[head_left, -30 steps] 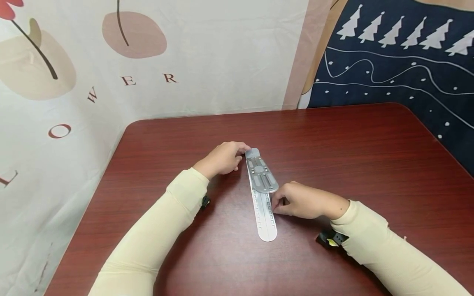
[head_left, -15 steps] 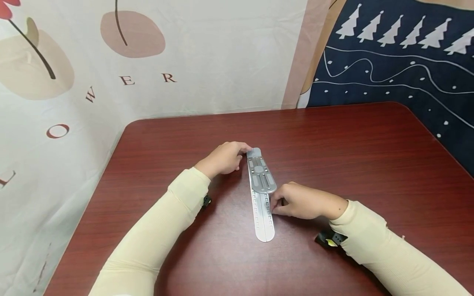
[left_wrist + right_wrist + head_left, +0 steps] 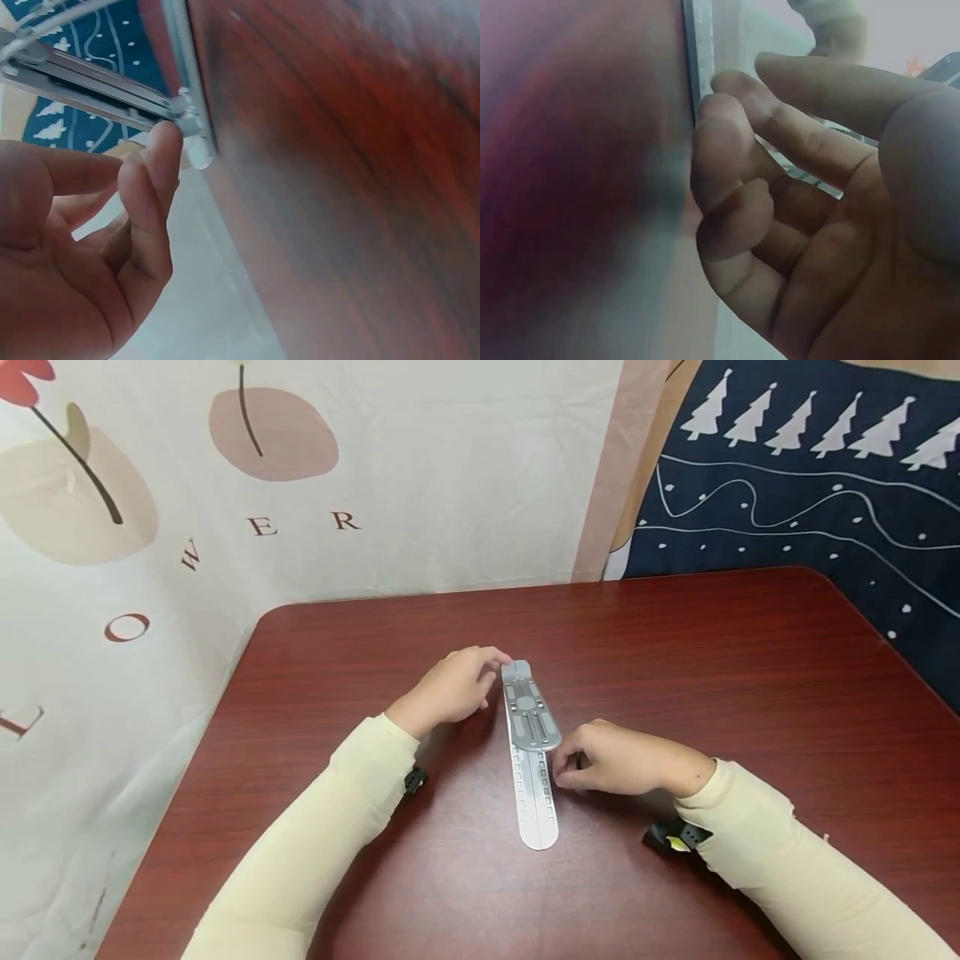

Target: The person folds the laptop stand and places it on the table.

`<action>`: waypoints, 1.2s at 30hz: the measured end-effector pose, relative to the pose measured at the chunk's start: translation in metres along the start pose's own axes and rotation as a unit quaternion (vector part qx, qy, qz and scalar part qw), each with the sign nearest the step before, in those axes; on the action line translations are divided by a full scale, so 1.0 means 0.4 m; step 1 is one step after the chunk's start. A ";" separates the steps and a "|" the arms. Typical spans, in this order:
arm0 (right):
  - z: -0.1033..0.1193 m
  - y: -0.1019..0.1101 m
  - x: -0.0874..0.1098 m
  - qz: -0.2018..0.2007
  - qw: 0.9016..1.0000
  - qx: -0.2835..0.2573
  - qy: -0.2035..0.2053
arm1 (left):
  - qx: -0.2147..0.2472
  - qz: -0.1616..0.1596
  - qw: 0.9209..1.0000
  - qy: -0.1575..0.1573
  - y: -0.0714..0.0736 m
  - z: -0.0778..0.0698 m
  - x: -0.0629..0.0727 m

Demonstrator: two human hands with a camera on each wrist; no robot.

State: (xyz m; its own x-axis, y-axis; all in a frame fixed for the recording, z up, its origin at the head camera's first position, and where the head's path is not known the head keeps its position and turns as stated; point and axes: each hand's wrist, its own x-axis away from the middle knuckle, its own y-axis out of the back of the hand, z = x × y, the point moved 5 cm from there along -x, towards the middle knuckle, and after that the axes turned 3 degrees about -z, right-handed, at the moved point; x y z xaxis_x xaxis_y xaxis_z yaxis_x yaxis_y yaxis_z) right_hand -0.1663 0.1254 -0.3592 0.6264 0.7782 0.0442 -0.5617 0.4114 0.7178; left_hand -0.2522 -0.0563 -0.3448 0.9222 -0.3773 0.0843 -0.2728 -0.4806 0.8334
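A silver metal folding stand [image 3: 533,714] lies lengthwise on the table in the head view. Its narrow base has two rows of notches, and a slotted upper plate slants above the far half. At the stand's far end, my left hand [image 3: 459,683] touches the corner with an extended fingertip. That fingertip meets the hinge of the stand in the left wrist view, the other fingers loosely bent. Beside the notched base on the right is my right hand [image 3: 624,758], fingers loosely curled. In the right wrist view its fingertips [image 3: 724,112] are right at the base's edge, thumb apart.
The reddish-brown wooden table [image 3: 712,668] has rounded far corners. A pale curtain [image 3: 450,468] with printed letters hangs behind and to the left. A dark blue cloth [image 3: 795,485] with white trees hangs at the right.
The stand has turned slightly, its far end shifting a little to the right and its near end slightly left. Both hands remain at its edges with only small shifts.
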 end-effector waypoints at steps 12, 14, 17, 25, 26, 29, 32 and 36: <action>-0.008 0.047 0.001 -0.114 0.992 -0.021 -0.054 | 0.090 -0.111 0.990 0.003 0.035 -0.031 0.115; -0.009 0.053 0.000 -0.141 0.988 -0.015 -0.059 | 0.088 -0.116 0.989 0.003 0.036 -0.033 0.126; -0.007 0.064 0.000 -0.179 0.982 -0.005 -0.060 | 0.079 -0.117 0.990 0.001 0.037 -0.036 0.137; -0.004 0.084 -0.001 -0.243 0.968 -0.003 -0.070 | 0.024 -0.105 0.994 -0.007 0.030 -0.036 0.146; -0.005 0.085 -0.002 -0.247 0.966 -0.005 -0.071 | 0.019 -0.102 0.995 -0.009 0.027 -0.037 0.146; -0.009 0.086 -0.002 -0.255 0.964 -0.009 -0.074 | 0.014 -0.091 0.996 -0.010 0.019 -0.039 0.146; -0.011 0.084 -0.005 -0.258 0.963 -0.011 -0.073 | 0.013 -0.081 0.997 -0.012 0.013 -0.041 0.145; -0.014 0.078 -0.010 -0.259 0.963 -0.016 -0.069 | 0.015 -0.068 0.997 -0.022 0.007 -0.047 0.146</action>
State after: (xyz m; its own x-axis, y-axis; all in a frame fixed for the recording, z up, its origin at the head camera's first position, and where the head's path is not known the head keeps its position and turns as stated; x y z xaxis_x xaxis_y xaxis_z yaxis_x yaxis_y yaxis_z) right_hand -0.1891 0.1377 -0.3409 0.8916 0.3956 -0.2204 -0.1703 0.7439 0.6463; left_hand -0.1939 -0.0649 -0.3272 0.9387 -0.3408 -0.0531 -0.1543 -0.5527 0.8190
